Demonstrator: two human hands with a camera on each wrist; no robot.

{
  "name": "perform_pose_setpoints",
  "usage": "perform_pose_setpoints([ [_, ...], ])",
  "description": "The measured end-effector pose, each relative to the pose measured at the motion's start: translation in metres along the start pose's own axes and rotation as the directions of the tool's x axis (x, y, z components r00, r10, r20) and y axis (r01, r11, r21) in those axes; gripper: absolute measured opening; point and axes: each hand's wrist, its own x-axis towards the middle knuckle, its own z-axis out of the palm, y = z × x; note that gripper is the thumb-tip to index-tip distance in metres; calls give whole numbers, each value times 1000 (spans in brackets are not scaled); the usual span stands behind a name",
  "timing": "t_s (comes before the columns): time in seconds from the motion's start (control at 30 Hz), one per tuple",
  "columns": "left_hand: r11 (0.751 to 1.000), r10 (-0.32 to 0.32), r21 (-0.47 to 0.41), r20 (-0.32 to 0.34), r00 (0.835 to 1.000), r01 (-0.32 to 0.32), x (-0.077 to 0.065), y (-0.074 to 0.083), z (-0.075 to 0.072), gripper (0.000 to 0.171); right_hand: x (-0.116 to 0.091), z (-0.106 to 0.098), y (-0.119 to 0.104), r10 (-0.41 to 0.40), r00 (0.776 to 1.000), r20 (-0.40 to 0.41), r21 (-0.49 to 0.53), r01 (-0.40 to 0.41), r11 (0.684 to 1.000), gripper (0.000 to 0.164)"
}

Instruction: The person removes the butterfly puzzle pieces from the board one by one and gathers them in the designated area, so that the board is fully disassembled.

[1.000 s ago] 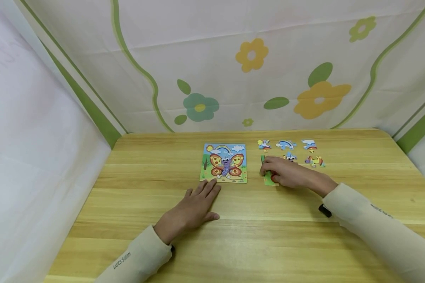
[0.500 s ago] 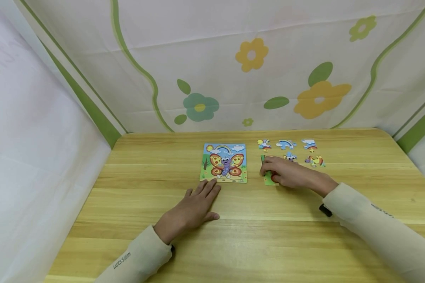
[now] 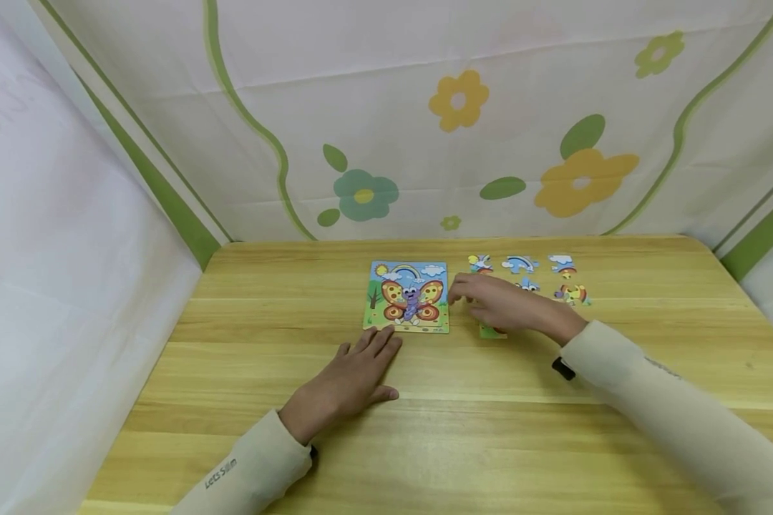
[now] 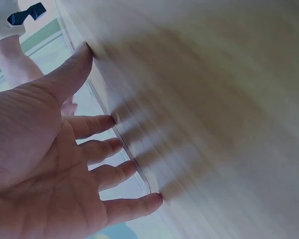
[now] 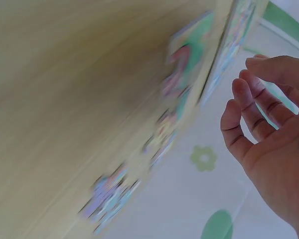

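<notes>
A butterfly puzzle board (image 3: 406,297) lies flat on the wooden table. My left hand (image 3: 351,383) rests on the table with its fingers spread, fingertips at the board's lower edge. Beside the board's right edge hovers my right hand (image 3: 499,300), fingers loosely bent. In the right wrist view no thing shows between those fingers. Under the right hand lies a green puzzle piece (image 3: 492,332), mostly hidden. More loose pieces sit to the right: a rainbow piece (image 3: 519,264), a cloud piece (image 3: 562,265), a yellow-and-red piece (image 3: 573,293) and a partly covered blue one (image 3: 527,284).
Behind the right hand lies another piece (image 3: 479,262) of the puzzle, near the table's back. A white cloth (image 3: 373,107) printed with flowers and vines hangs along the back edge. Another white cloth (image 3: 58,272) hangs at the left.
My right hand has lifted off the green piece and moved left, up to the board's right side. The left hand and the board have stayed still.
</notes>
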Motion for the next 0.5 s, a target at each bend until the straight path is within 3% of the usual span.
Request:
perform_pose_setpoints([
  [0.27, 1000, -1, -28, -17, 1000, 0, 1, 0, -3, 80, 38, 9, -18, -50, 999, 8, 3, 50, 999, 32],
  [0.5, 999, -18, -26, 8, 1000, 19, 3, -1, -4, 81, 56, 13, -27, -98, 995, 25, 31, 97, 995, 23],
])
